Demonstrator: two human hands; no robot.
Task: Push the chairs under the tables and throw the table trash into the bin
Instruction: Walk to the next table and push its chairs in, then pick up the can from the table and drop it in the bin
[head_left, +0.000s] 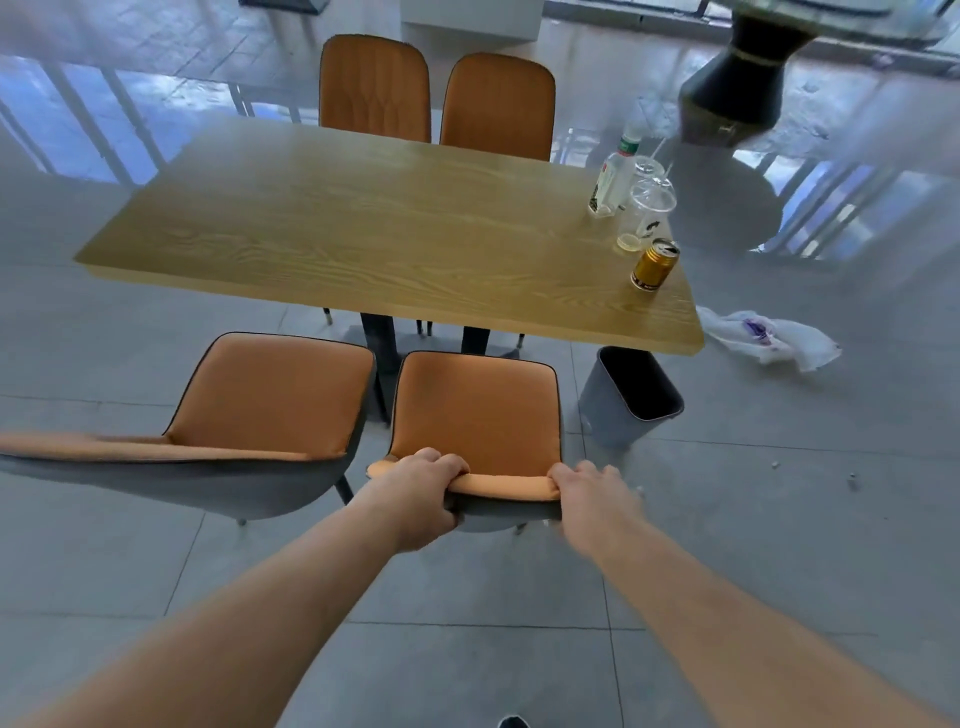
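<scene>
An orange chair (475, 410) stands just in front of the wooden table (363, 228), its seat outside the table edge. My left hand (415, 493) and my right hand (592, 499) both grip the top of its backrest. A second orange chair (270, 395) stands to its left, turned at an angle. On the table's right end stand a gold can (654, 265), a clear plastic cup (644, 213) and a plastic bottle (613, 176). A grey bin (631, 397) stands on the floor by the table's near right corner.
Two more orange chairs (436, 93) sit tucked in at the table's far side. A crumpled white plastic bag (769, 338) lies on the floor right of the table. A round table with a black pedestal (737, 88) stands at the back right.
</scene>
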